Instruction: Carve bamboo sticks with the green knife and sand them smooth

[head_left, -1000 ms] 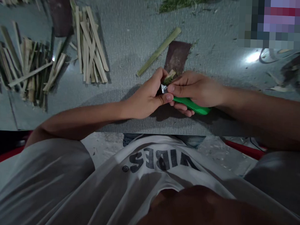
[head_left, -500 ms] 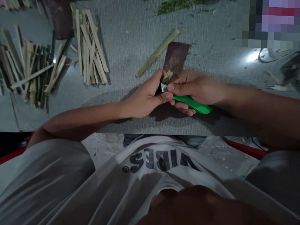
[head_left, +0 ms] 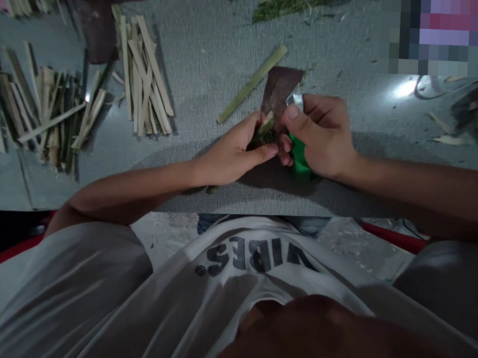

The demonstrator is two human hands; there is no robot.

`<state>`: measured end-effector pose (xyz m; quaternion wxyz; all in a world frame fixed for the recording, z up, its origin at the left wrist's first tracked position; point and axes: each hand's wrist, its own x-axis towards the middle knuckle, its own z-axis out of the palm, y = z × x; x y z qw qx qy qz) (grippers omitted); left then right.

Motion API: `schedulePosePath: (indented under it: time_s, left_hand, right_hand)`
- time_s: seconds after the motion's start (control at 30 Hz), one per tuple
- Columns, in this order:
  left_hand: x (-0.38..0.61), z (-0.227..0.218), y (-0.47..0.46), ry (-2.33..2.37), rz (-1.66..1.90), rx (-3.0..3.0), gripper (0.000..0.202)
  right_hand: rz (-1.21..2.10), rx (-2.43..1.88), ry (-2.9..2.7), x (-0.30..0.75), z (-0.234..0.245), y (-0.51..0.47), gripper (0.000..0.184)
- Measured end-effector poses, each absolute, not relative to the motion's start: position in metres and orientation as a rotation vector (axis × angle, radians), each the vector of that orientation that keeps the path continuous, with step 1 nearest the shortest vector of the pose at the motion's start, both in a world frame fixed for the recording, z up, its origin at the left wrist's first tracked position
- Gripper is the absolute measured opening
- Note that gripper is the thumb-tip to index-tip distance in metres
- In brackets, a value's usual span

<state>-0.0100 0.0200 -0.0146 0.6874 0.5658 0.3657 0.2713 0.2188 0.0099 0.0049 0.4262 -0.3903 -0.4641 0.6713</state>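
Observation:
My left hand is closed around a bamboo strip, whose pale end sticks up between thumb and fingers. Most of that strip is hidden by the palm. My right hand grips a green utility knife, its thumb near the metal head. The knife is tilted upward, just right of the strip and apart from it. Beyond my hands, a brown sheet like sandpaper lies flat. A loose greenish bamboo strip rests diagonally beside it.
Pale strips lie in a pile at the left, with a mixed pile of darker pieces farther left. Green shavings are scattered at the back. Thin pale scraps lie at the right. The grey table ends close to my body.
My right hand has drawn the knife head away from the strip, up and to the right, turning the handle more upright. My left hand stays nearly in place.

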Motion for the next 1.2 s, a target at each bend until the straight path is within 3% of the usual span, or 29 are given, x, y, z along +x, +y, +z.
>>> schedulePosePath:
  time_s: [0.27,0.53,0.7,0.83,1.03,1.2]
  left_hand:
    - [-0.005,0.004,0.020,0.855,0.568,1.052,0.049]
    - [-0.005,0.031,0.019,0.989,0.533,0.922,0.038]
    - [-0.005,0.031,0.018,0.954,0.574,0.933,0.035]
    - [-0.007,0.026,0.018,0.997,0.618,0.937,0.036]
    - [-0.011,0.019,0.019,1.001,0.637,0.928,0.041]
    - [-0.012,0.012,0.017,0.928,0.660,0.935,0.046]
  right_hand:
    - [1.692,-0.945,-1.158,0.223,0.002,0.014,0.048]
    - [1.580,-0.942,-1.137,0.225,-0.001,0.017,0.028]
    - [1.513,-1.042,-1.106,0.219,0.005,0.013,0.036]
    - [1.529,-0.982,-0.976,0.217,0.012,0.007,0.057]
    - [2.107,-0.771,-1.204,0.235,0.015,0.016,0.053]
    - [2.315,-0.688,-1.231,0.243,0.012,0.031,0.060]
